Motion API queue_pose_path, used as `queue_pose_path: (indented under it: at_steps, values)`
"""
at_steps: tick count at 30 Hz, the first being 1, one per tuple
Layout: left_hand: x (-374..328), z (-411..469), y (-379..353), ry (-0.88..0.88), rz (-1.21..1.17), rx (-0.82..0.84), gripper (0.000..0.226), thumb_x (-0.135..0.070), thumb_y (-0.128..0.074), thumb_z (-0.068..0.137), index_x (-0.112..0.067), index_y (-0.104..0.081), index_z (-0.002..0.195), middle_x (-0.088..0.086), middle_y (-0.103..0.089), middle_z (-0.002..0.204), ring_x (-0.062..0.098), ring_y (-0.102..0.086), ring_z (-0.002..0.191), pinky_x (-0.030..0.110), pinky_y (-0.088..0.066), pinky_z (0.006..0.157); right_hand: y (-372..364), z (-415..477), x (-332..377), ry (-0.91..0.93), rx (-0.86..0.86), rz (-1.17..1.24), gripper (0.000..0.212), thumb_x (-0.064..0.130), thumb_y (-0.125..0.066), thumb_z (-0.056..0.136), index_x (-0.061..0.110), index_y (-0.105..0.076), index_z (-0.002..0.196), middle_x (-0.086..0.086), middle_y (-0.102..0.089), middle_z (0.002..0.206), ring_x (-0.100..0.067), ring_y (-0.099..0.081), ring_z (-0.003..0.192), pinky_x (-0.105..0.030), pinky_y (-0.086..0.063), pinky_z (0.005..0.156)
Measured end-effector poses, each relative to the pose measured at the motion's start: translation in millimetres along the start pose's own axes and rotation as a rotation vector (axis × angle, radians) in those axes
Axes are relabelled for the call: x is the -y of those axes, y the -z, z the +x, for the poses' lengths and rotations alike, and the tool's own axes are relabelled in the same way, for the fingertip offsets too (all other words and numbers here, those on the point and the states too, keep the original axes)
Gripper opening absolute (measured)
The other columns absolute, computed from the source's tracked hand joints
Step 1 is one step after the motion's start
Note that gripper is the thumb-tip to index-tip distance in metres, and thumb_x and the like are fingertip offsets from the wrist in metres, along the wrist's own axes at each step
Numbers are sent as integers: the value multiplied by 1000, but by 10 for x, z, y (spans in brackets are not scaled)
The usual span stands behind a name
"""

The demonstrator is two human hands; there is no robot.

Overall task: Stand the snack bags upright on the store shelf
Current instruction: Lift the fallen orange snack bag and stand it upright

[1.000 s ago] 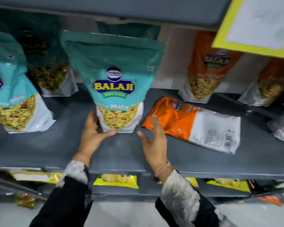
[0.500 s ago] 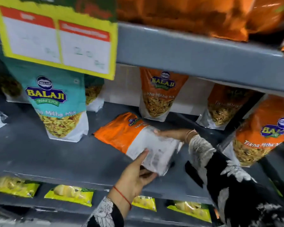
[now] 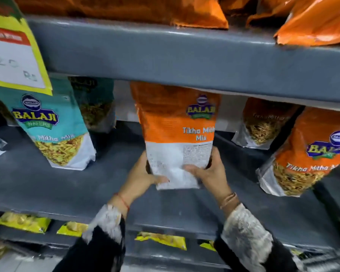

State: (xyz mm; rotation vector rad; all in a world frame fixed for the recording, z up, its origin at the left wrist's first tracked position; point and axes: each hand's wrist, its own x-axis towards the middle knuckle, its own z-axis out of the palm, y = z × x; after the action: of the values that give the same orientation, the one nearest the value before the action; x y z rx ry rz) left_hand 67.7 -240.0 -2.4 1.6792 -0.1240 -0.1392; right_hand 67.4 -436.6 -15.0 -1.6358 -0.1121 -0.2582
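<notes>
An orange and white snack bag [image 3: 175, 130] stands upright in the middle of the grey shelf [image 3: 71, 185], its back side towards me. My left hand [image 3: 143, 173] grips its lower left edge and my right hand [image 3: 210, 171] grips its lower right edge, thumbs on the white front panel. A teal snack bag [image 3: 53, 130] stands upright to the left. Another orange bag [image 3: 310, 154] stands upright at the right, leaning a little.
More bags stand at the back: a teal one [image 3: 94, 107] and an orange one [image 3: 263, 122]. The shelf above [image 3: 185, 55] carries orange bags and a yellow price tag [image 3: 14, 55]. Yellow packets [image 3: 161, 239] lie on the shelf below.
The orange bag lay flat on the shelf; both my hands took hold of it and raised it upright. Before that my hands left the teal bag. The view has shifted right.
</notes>
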Motion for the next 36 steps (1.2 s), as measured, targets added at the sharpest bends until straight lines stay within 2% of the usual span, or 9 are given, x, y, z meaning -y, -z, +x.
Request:
queue_pose_path:
  at_steps: [6, 9, 12, 17, 20, 22, 26, 30, 36]
  values:
    - [410, 645, 173, 24, 95, 115, 90, -13, -79, 45, -17, -41, 126, 7, -56, 128, 26, -52, 119, 51, -42, 103, -261, 121, -442, 16, -173, -111, 62, 8, -85, 58, 37, -48, 98, 19, -65, 94, 8, -63, 83, -8, -50, 67]
    - [556, 634, 166, 44, 54, 73, 74, -13, -79, 49, -35, -46, 112, -4, -59, 117, 22, -54, 115, 45, -46, 98, -346, 46, -437, -1, -277, -117, 74, 13, -86, 57, 35, -43, 113, 5, -61, 111, -3, -61, 101, -20, -52, 82]
    - [526, 416, 9, 0, -2, -92, 62, -8, -77, 56, -34, -53, 106, -9, -64, 106, 20, -59, 107, 26, -51, 84, -516, -227, -374, 51, -537, -428, 86, 19, -90, 47, 2, -44, 117, -20, -50, 116, -27, -46, 109, -37, -39, 96]
    - [521, -338, -447, -50, -62, -319, 47, -29, -69, 73, -24, -56, 118, 4, -69, 107, 13, -62, 98, 27, -49, 90, -910, -548, -251, -20, -322, -587, 65, 46, -54, 66, 3, -48, 113, -17, -54, 106, -34, -49, 98, -41, -42, 85]
    - [461, -589, -362, -102, -97, -387, 22, -51, -65, 70, -37, -70, 87, -16, -75, 88, 4, -67, 88, 17, -49, 82, -690, -402, -238, -107, -245, -385, 57, 38, -80, 55, 15, -56, 101, -8, -64, 99, -29, -58, 93, -40, -50, 81]
    - [473, -391, -147, -105, -122, -447, 19, -32, -71, 73, -36, -67, 91, -13, -74, 95, 5, -64, 94, 28, -47, 92, -415, -300, -270, -167, -120, -209, 67, 23, -90, 42, 31, -52, 96, 9, -66, 98, -9, -63, 89, -21, -52, 75]
    - [444, 324, 238, 3, 4, -23, 98, -4, -81, 59, -18, -25, 139, 4, -32, 148, 12, -31, 132, 29, -25, 109, -19, 42, -328, -242, 98, -169, 77, 13, -83, 45, 35, -49, 110, 5, -63, 115, -15, -58, 110, -32, -49, 93]
    - [498, 643, 247, 72, 147, 210, 92, -21, -82, 43, -31, -38, 123, -3, -51, 131, 19, -47, 124, 33, -40, 101, 130, 289, -341, -289, 157, -168, 70, 2, -83, 51, 7, -53, 114, -20, -60, 123, -32, -56, 113, -52, -43, 101]
    - [632, 750, 188, 50, 137, 185, 100, -22, -81, 48, -27, -30, 134, 2, -50, 137, 21, -47, 124, 50, -39, 106, 126, 264, -448, -294, 222, -206, 56, -3, -62, 81, 8, -36, 130, -14, -50, 134, -26, -50, 121, -44, -39, 106]
